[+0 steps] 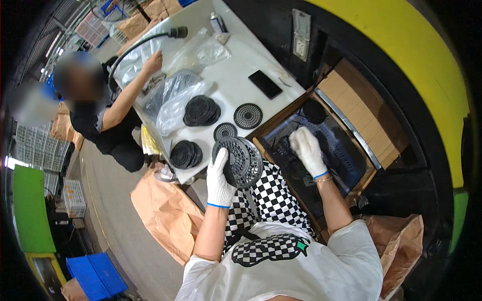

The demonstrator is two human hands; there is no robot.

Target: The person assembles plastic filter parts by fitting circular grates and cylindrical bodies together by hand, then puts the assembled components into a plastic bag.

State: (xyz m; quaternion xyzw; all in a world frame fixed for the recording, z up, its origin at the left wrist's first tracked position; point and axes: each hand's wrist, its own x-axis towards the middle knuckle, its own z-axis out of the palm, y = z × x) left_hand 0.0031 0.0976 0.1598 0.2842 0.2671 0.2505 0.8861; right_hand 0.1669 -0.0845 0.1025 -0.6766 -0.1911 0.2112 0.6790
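Note:
My left hand [219, 183], in a white knit glove, grips black perforated discs [236, 163] by their left edge, above my lap. At least two discs overlap there, round and full of holes. To the right, my gloved right hand [306, 149] is over a dark, wood-edged recess [341, 165]. Its fingers are curled together, and whatever they hold, if anything, is hidden. A round black disc [314, 111] is at the recess's far end. Two single perforated discs, a larger one [248, 116] and a smaller one [225, 131], lie on the white table [273, 55].
Black disc piles [202, 110] [186, 154] stand on the table by clear plastic bags [175, 95]. A phone [265, 84] and spray can [217, 23] lie farther off. A co-worker's arm [125, 100] reaches in from the left. Cardboard [364, 113] flanks the recess; brown paper [168, 213] is at lower left.

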